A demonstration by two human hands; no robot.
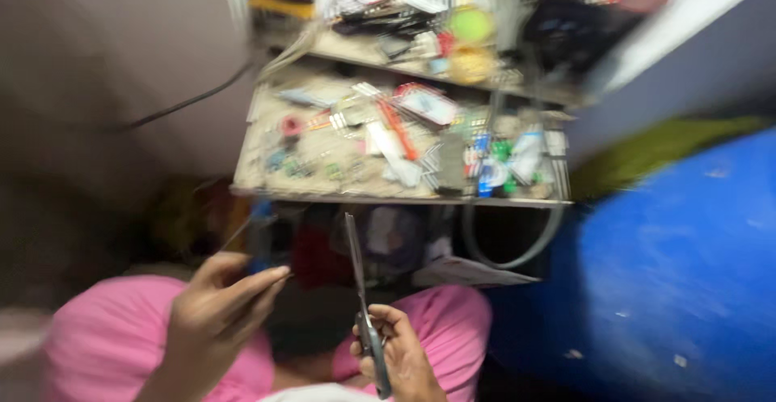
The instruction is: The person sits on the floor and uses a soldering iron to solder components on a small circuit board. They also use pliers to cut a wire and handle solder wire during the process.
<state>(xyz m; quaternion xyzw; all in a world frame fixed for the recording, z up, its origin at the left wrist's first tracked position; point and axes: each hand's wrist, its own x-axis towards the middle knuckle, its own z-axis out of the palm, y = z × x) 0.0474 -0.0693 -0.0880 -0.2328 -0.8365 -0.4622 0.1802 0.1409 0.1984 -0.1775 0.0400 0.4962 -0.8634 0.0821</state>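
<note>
The frame is blurred by motion. My left hand (220,305) is low at the left, its fingers closed on a thin tool with a blue handle (260,236) that points up toward the workbench. My right hand (396,352) is low in the middle and grips long grey tweezers (360,289), whose tips point up at the front edge of the bench. Both hands hover over my lap in pink cloth (97,329), below the bench.
A cluttered workbench (323,192) carries several small electronic parts, an orange tool (398,130), and a shelf of gear behind. A grey hose (517,252) loops under it. A large blue barrel (671,265) fills the right side.
</note>
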